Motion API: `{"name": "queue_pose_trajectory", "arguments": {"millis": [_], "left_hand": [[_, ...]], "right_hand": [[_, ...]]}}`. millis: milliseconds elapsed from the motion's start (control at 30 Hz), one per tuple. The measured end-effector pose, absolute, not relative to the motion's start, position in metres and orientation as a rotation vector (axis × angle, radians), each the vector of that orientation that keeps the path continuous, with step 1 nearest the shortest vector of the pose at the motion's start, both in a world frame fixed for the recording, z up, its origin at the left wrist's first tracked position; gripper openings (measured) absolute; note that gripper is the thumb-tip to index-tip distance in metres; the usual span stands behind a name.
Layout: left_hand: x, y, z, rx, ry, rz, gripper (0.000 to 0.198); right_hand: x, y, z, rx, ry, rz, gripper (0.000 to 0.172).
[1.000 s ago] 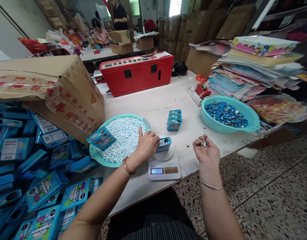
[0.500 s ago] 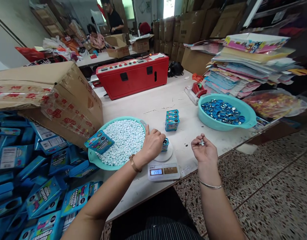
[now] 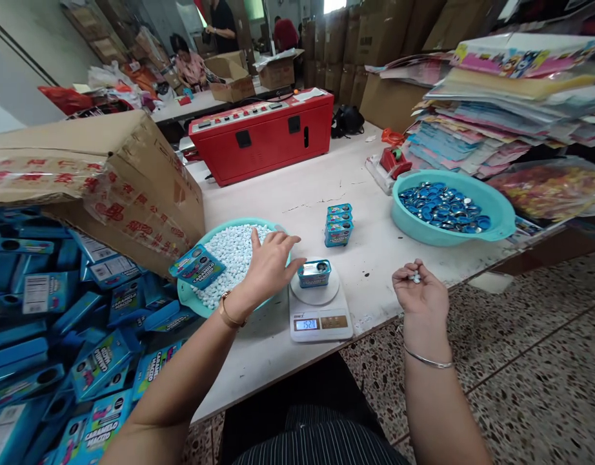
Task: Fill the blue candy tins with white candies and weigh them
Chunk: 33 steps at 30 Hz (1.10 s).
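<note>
My left hand (image 3: 272,263) is open, fingers spread, over the right side of a turquoise basin of small pale candies (image 3: 234,258). Just right of its fingertips, a small blue tin (image 3: 313,274) with a round hole in its top rests on a white digital scale (image 3: 321,326), whose display is lit. My right hand (image 3: 422,290), palm up past the table's front edge, has its fingers curled around a few white candies (image 3: 415,278). A blue printed carton (image 3: 198,266) lies tilted on the basin's left rim. Three similar tins (image 3: 339,226) stand in a row behind the scale.
A turquoise basin of round blue caps (image 3: 404,223) sits at right, near a tape dispenser (image 3: 395,161) and stacked printed sheets (image 3: 510,123). A red machine (image 3: 263,142) stands at the back. On the left, a cardboard box (image 3: 166,187) spills blue containers (image 3: 104,361). People work behind.
My left hand has left the tin on the scale, moving left over the candy basin and spreading its fingers. The scale's reading has changed. The right hand still holds candies; the view has shifted slightly.
</note>
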State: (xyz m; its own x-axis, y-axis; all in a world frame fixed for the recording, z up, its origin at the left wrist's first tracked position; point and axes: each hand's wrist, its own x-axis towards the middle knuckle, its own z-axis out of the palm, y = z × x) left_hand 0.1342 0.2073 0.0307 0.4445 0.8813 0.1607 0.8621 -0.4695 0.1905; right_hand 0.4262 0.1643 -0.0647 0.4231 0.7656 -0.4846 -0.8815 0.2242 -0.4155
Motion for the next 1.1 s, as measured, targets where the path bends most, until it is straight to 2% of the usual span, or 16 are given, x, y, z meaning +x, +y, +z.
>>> {"name": "queue_pose_trajectory", "arguments": {"millis": [100, 267, 467, 600, 867, 967, 1100], "left_hand": [[0.146, 0.209, 0.018, 2.675, 1.454, 0.206, 0.050], [0.163, 0.214, -0.002, 2.735, 1.352, 0.036, 0.067], [0.183, 0.219, -0.010, 2.707, 1.280, -0.070, 0.062], [0.214, 0.231, -0.007, 2.721, 1.190, 0.067, 0.062], [0.300, 0.272, -0.033, 2.814, 1.137, 0.068, 0.038], [0.305, 0.271, -0.039, 2.804, 1.207, 0.168, 0.051], [0.262, 0.243, -0.028, 2.712, 1.232, 0.524, 0.073]], "right_hand": [[0.427, 0.163, -0.061, -0.698, 0.236, 1.133, 0.014], [0.435, 0.157, -0.061, -0.690, 0.251, 1.110, 0.016], [0.441, 0.150, -0.062, -0.729, 0.311, 1.090, 0.021], [0.444, 0.146, -0.062, -0.741, 0.362, 1.079, 0.023], [0.455, 0.137, -0.071, -0.791, 0.372, 1.075, 0.015], [0.454, 0.138, -0.067, -0.784, 0.435, 1.095, 0.016], [0.448, 0.142, -0.067, -0.808, 0.457, 1.173, 0.018]]}}
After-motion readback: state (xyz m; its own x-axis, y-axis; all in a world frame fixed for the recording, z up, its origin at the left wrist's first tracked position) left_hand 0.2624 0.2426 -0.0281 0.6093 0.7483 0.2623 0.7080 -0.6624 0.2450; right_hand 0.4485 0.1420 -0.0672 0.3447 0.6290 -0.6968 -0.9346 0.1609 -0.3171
